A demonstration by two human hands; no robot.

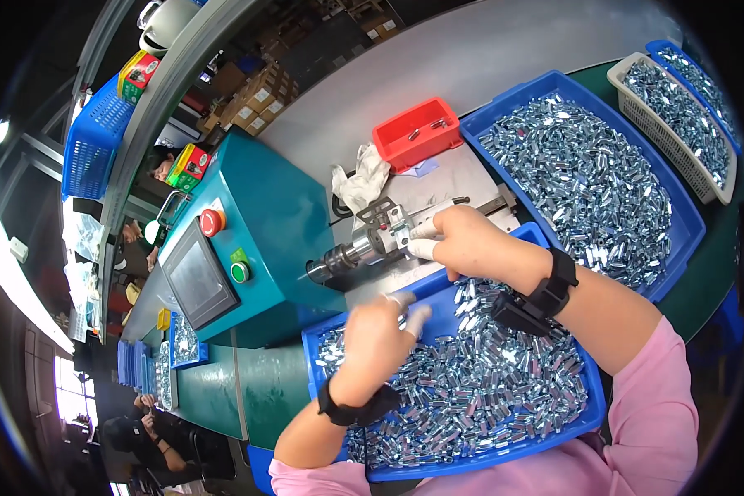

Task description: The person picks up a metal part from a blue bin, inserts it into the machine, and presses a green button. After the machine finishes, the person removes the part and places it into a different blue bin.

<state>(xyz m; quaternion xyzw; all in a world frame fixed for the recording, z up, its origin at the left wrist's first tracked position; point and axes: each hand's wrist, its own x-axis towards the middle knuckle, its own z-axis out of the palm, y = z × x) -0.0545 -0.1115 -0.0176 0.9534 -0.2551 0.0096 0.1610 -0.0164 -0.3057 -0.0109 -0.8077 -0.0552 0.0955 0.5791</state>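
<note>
White coverings sit on some fingertips of both my hands. My right hand (469, 241) reaches to the metal fixture (398, 225) of the bench machine, its thumb and forefinger pinched together there; whatever lies between them is too small to make out. Motion blurs my left hand (378, 337), which hovers over the left part of the near blue tray (448, 314), below the machine's dark chuck (329, 264). I cannot tell whether those fingers hold anything. Shiny metal hex pieces (488, 388) heap up in that tray. Each wrist wears a black band.
The teal machine housing (281, 215) carries a screen (198, 271), a red stop button (212, 221) and a green button (239, 271). Behind the fixture are a white glove (362, 178) and a red bin (398, 151). Another filled blue tray (690, 240) stands right. People are at left.
</note>
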